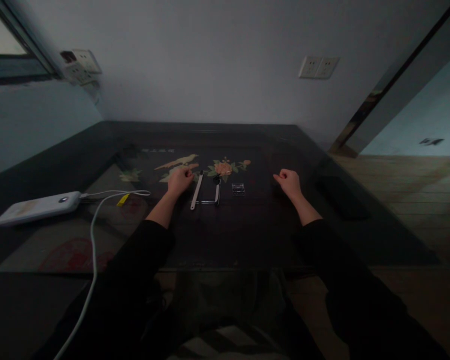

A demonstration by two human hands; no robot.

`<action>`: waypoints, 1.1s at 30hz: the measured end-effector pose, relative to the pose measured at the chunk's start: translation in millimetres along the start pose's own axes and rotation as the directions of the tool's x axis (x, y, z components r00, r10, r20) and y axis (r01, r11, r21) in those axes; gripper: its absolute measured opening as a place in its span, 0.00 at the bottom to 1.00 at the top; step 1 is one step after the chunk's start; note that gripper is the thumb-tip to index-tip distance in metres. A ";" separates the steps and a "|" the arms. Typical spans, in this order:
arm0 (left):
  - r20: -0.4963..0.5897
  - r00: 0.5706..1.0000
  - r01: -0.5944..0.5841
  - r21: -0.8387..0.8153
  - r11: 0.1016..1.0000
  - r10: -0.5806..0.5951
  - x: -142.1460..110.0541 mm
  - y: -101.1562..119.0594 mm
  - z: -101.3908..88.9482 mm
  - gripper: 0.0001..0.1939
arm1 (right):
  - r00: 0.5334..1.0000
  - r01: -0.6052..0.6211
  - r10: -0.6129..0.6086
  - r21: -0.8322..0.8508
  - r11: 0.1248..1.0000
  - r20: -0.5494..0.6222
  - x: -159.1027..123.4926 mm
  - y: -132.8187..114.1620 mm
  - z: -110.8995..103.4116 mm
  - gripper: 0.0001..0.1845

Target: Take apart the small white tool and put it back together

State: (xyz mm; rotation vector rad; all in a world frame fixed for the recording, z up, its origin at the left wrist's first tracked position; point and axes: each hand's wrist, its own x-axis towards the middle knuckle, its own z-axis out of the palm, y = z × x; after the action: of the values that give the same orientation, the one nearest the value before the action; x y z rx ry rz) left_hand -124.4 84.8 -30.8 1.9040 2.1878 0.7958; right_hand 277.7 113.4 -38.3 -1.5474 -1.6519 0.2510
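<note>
My left hand (180, 181) rests on the dark table as a closed fist, with nothing showing in it. Just right of it lies a slim whitish strip (197, 191) with a dark tip and a small hole at its near end. Beside the strip is a slender silver-and-black tool (218, 192); a thin bar runs between the two near their lower ends. Further right sits a small clear case (238, 188). My right hand (289, 183), also curled into a fist, rests on the table well to the right of the case, touching none of these things.
A white power bank (39, 208) lies at the left with a white cable (93, 235) running to the near edge. A yellow tag (123, 200) is by the cable. A dark flat object (342, 197) lies at right. Behind the table (247, 235) stands a wall with sockets (318, 67).
</note>
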 end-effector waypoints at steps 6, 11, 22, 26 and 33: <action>0.008 1.000 -0.001 0.012 1.000 0.001 -1.5 2.3 -1.5 0.07 | 1.000 0.001 -0.001 0.005 1.000 0.004 -1.1 -1.0 -1.7 0.21; -0.015 1.000 -0.021 0.001 1.000 0.021 -1.7 2.6 -0.2 0.07 | 1.000 0.009 -0.009 -0.004 1.000 0.004 -0.9 -1.1 -2.5 0.22; -0.002 1.000 -0.018 0.003 1.000 0.018 -1.4 1.8 -0.2 0.06 | 1.000 0.009 -0.009 -0.010 1.000 0.007 -0.8 0.9 -1.3 0.22; 0.002 1.000 -0.001 0.005 1.000 0.001 -2.1 3.0 -0.9 0.07 | 1.000 0.003 -0.002 -0.018 1.000 0.003 -0.6 0.8 -1.4 0.22; -0.006 1.000 -0.001 -0.008 1.000 0.001 -2.4 2.6 -0.6 0.07 | 1.000 0.002 -0.001 -0.020 1.000 0.008 -0.8 -1.0 -2.2 0.22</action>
State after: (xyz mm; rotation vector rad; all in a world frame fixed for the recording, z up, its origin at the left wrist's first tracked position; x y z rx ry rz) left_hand -121.9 82.5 -29.7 1.9018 2.1843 0.8098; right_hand 278.4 111.6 -36.6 -1.5622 -1.6666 0.2405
